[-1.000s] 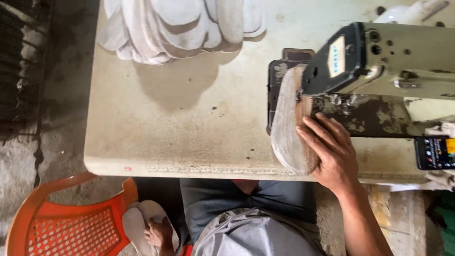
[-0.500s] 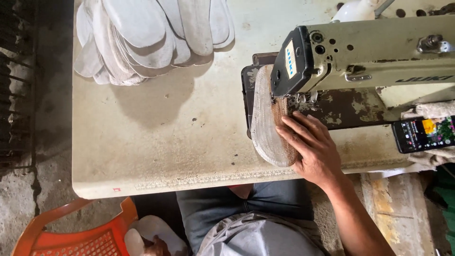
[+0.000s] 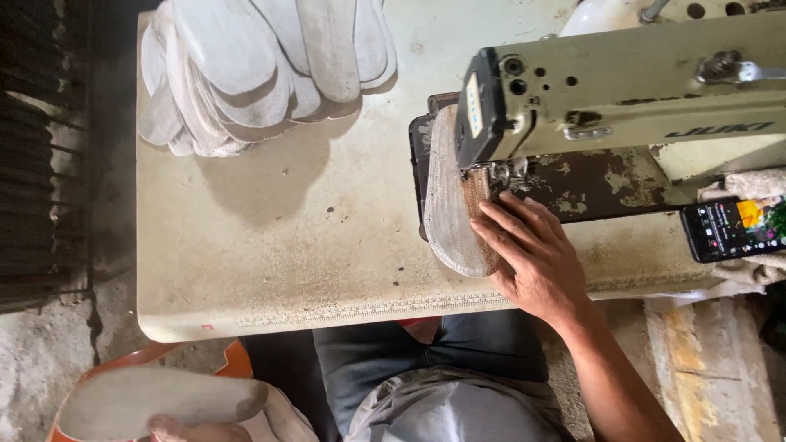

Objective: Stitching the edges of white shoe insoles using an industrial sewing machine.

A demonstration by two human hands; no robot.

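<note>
Pale grey insole (image 3: pixel 449 205): flat fabric-faced sole shape with a brown strip along its right side, lying by the worktop's near edge, its far part under the sewing machine's head.
Right hand (image 3: pixel 536 258): spread flat, fingers (image 3: pixel 499 233) pressing on the brown strip just short of the needle area; it pins the piece, not gripping it.
Doing it well: I judge the fingertips should stay just clear of the needle, with light, even pressure so the edge feeds straight.
Left hand (image 3: pixel 176 427): below the worktop's near left corner, only partly in view, thumb on a second insole (image 3: pixel 160 401); it seems to pinch it.
Sewing machine (image 3: pixel 622 90): cream, worn, along the right edge.
Worktop (image 3: pixel 311 237): pale, stained.
Stack of insoles (image 3: pixel 262 65): fanned at the far left corner.
Phone (image 3: pixel 733 229): lit, at the right edge.
</note>
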